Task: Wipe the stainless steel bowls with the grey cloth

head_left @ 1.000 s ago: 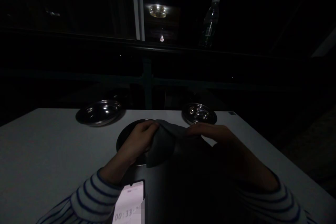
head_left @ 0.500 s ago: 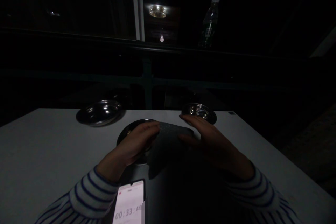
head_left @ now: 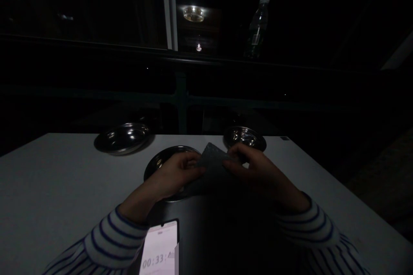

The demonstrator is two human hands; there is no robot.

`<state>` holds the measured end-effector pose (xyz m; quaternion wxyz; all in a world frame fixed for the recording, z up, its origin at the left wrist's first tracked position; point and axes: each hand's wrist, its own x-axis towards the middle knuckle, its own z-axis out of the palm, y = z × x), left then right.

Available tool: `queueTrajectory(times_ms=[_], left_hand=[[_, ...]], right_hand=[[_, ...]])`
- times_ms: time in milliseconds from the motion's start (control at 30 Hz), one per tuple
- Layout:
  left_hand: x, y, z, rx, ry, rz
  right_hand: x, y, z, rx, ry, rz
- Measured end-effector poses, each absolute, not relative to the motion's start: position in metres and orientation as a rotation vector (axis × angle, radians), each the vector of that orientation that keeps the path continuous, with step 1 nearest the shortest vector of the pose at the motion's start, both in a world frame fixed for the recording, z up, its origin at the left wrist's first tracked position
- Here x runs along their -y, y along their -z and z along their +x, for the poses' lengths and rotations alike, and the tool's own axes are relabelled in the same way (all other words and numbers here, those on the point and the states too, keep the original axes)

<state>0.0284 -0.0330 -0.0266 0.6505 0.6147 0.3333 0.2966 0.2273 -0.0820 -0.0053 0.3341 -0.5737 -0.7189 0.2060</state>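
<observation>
1. Compared with half a second ago, the right hand (head_left: 258, 172) no longer lies flat with its fingers stretched over the dark grey cloth (head_left: 213, 165). Its fingers are now curled in and pinch the cloth's right edge.
2. The left hand (head_left: 176, 176) has barely shifted. It is closed on the cloth's left edge, with thumb and fingers gripping the fabric.
3. A second ago the cloth hung down loosely from the left hand. It is now drawn up between the two hands.
4. The cloth is held just above the near metal bowl (head_left: 161, 161), over the bowl's right half, in the middle of the white table (head_left: 48, 189).
5. The visible part of the cloth stretches side to side from hand to hand. One corner points up and away from the person, and the lower edge is lost in shadow.
6. Two more metal bowls sit at the table's far edge, a larger bowl (head_left: 121, 137) on the left and a smaller bowl (head_left: 244, 136) on the right just beyond the right hand.
7. A lit phone (head_left: 159, 251) showing a running timer lies by the left striped sleeve (head_left: 109, 245).
8. A water bottle (head_left: 258, 25) stands upright on the dark ledge behind.
</observation>
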Motion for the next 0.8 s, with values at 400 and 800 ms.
queueTrajectory(times_ms=[400, 800], left_hand=[[0.031, 0.023, 0.027, -0.828, -0.704, 1.649], [0.032, 0.018, 0.012, -1.065, -0.516, 2.304]], right_hand=[[0.079, 0.008, 0.225, 1.868, -0.659, -1.257], [0.101, 0.031, 0.231, 1.499, -0.577, -1.422]])
